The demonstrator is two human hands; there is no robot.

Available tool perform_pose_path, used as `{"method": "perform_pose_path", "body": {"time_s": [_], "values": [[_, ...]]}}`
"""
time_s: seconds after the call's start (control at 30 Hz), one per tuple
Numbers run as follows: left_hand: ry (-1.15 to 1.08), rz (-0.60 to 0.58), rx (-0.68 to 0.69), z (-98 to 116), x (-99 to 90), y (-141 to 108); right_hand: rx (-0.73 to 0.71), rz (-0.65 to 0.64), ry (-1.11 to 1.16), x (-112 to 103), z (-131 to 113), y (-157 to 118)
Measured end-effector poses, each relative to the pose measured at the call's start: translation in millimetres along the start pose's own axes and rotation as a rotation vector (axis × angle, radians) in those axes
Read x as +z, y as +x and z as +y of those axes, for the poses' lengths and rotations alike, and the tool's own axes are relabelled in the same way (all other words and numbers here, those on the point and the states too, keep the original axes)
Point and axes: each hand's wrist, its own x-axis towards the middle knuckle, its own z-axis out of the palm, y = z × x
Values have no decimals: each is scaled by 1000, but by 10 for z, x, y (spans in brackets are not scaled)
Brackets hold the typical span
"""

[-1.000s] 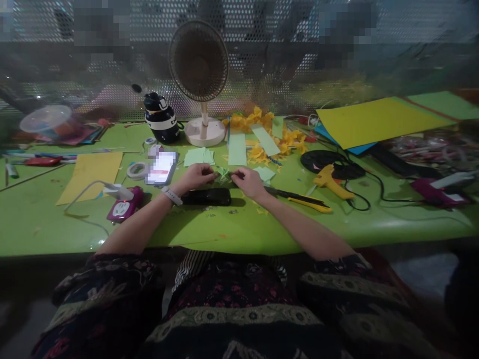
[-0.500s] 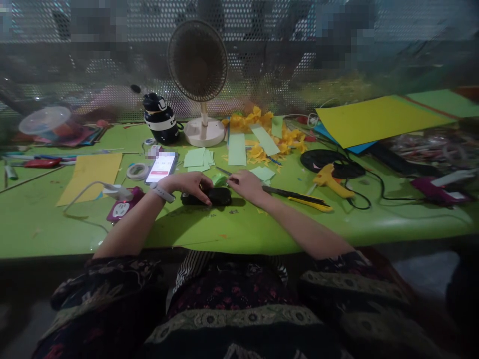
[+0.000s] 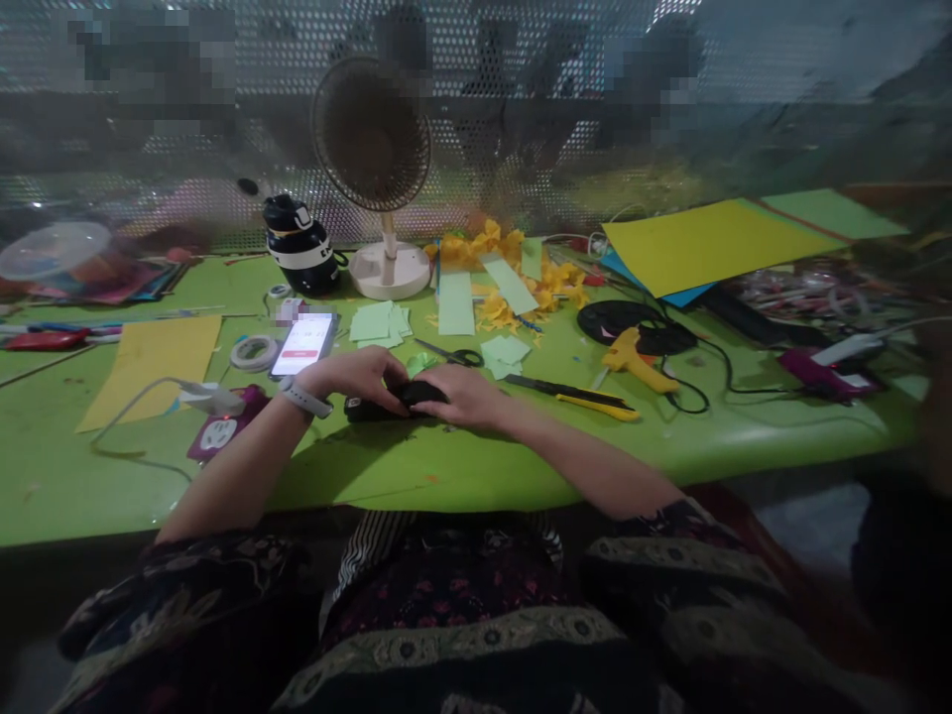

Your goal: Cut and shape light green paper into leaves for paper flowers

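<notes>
A long black object [image 3: 368, 410] with rounded ends, its kind unclear, lies near the front of the green table. My left hand [image 3: 363, 379] is closed around its left and middle part, and the wrist wears a pale band. On its right end rests my right hand [image 3: 467, 397], with fingers curled over it and partly hiding it. Just behind the hands are black-handled scissors [image 3: 465, 358] and a bit of crumpled light-green paper [image 3: 421, 363]. Small pale-green paper pieces [image 3: 506, 354] lie right of the scissors.
A lit phone [image 3: 303, 345], a tape roll [image 3: 254, 353] and a plug adapter [image 3: 223, 428] are on the left. Behind stand a fan [image 3: 388, 273] and a bottle [image 3: 301, 258]. To the right lie a yellow cutter [image 3: 595, 405] and a corded yellow glue gun [image 3: 644, 362].
My right hand has left the scissors and moved onto the right end of the black object. The scissors' handles now show. The whole view has shifted slightly.
</notes>
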Motion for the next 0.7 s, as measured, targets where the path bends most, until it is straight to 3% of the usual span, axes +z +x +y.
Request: {"method": "perform_pose_path", "body": {"time_s": [0.17,0.27,0.33,0.37,0.53,0.7], "values": [[-193,171,98,115,-95,-127,6,137,105,-221,26,-58],[-506,486,170,21,-167,-142,36,240,132,-546,54,-143],[-653,710,143,-107,-179,-95,125,301,108,-770,135,-209],[-675,716,103,-175,-171,-58,180,326,82,-866,201,-241],[-484,471,11,-390,-52,121,494,395,-8,-1109,715,-400],[-372,471,30,-419,3,172,639,426,-45,-1127,1096,-555]]}}
